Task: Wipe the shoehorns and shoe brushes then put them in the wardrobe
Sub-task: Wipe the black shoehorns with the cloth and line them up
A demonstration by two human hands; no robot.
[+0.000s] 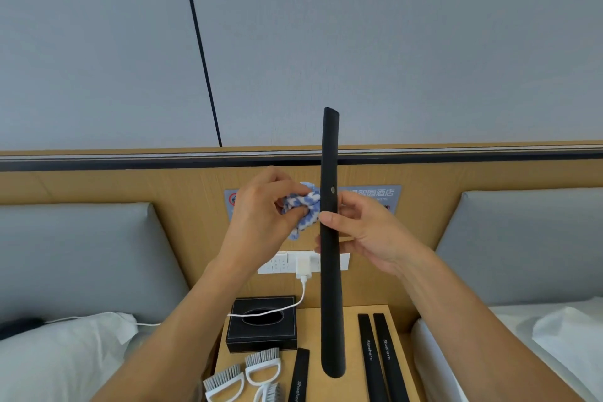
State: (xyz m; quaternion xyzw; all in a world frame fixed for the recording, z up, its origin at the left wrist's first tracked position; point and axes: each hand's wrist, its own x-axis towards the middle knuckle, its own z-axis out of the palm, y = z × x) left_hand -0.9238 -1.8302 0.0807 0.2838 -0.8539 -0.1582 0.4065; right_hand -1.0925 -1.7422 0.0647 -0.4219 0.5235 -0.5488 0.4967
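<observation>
My right hand (362, 232) grips a long black shoehorn (330, 303) upright above the bedside table, thumb across its front. My left hand (261, 215) holds a bunched blue-and-white cloth (301, 209) against the shoehorn's left edge, near a small rivet. On the wooden bedside table (329, 385) lie three more black shoehorns: two side by side on the right (380, 359) and one (298, 375) near the front. Three white-handled shoe brushes (248, 375) with grey bristles lie at the table's front left.
A black tissue box (261, 333) stands at the table's back left, with a white charger cable (293, 303) running over it from a wall socket (303, 264). Beds with white pillows (65, 352) flank the table. A wooden headboard panel (163, 186) runs behind.
</observation>
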